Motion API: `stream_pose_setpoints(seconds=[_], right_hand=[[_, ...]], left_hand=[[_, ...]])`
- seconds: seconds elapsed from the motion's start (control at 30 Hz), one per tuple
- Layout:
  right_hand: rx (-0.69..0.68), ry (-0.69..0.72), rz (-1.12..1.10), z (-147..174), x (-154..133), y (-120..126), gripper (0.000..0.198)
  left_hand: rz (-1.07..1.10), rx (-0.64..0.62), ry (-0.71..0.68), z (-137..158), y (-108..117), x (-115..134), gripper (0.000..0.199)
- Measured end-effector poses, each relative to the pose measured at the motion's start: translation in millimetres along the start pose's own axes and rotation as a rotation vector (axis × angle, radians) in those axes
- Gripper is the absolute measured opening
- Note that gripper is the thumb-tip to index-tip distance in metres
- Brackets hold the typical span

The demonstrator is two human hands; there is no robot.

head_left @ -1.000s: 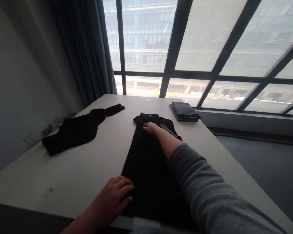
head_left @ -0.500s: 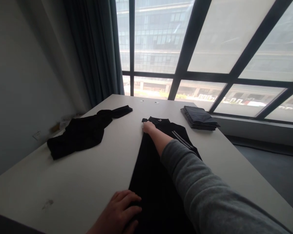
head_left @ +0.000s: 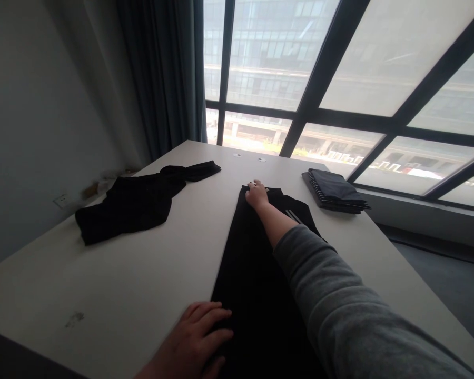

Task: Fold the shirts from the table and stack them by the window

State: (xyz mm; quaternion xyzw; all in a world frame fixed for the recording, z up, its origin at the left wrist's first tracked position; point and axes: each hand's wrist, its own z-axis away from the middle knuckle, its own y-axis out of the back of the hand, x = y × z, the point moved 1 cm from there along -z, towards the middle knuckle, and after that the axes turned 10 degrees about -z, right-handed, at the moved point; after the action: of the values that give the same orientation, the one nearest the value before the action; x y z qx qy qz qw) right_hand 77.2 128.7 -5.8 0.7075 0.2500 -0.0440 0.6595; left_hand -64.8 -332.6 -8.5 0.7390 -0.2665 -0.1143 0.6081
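A long black garment (head_left: 253, 273) with white stripes near its far right part lies stretched out before me on the table. My right hand (head_left: 256, 195) reaches to its far end and rests on the cloth beside a small pale label, fingers extended and slightly apart. Close to me, my left hand (head_left: 199, 334) lies over the garment's left edge with its fingers spread on the cloth; its thumb side is partly cut off by the frame's bottom. My right forearm, in a grey sleeve, hides part of the garment.
Another black garment (head_left: 130, 202) lies loosely spread on the left of the white table (head_left: 142, 284). A stack of folded dark clothes (head_left: 334, 190) sits at the far right edge. Behind are a dark curtain (head_left: 166, 73) and large windows.
My right hand has let go of the garment's far left corner and shifted slightly right onto its far end. That corner no longer sticks out. My left hand stays nearly in place.
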Motion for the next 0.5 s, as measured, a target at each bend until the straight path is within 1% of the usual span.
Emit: stream_pose_setpoints(seconds=[0.1,0.17,0.23,0.37,0.5], right_hand=[[-0.128,0.04,0.038,3,-9,-13,0.057],[-0.225,0.004,0.066,1,-13,-23,0.066],[-0.284,-0.045,0.092,-3,-13,-29,0.074],[-0.305,-0.069,0.133,-16,-9,-31,0.077],[-0.291,-0.052,0.174,-35,-6,-27,0.074]], left_hand=[[-0.108,-0.031,-0.072,2,-4,-1,0.071],[-0.179,-0.04,-0.119,4,-8,-1,0.078],[-0.239,-0.043,-0.147,6,-13,-3,0.081],[-0.294,-0.03,-0.168,8,-20,-6,0.08],[-0.272,-0.011,-0.155,9,-23,-7,0.077]])
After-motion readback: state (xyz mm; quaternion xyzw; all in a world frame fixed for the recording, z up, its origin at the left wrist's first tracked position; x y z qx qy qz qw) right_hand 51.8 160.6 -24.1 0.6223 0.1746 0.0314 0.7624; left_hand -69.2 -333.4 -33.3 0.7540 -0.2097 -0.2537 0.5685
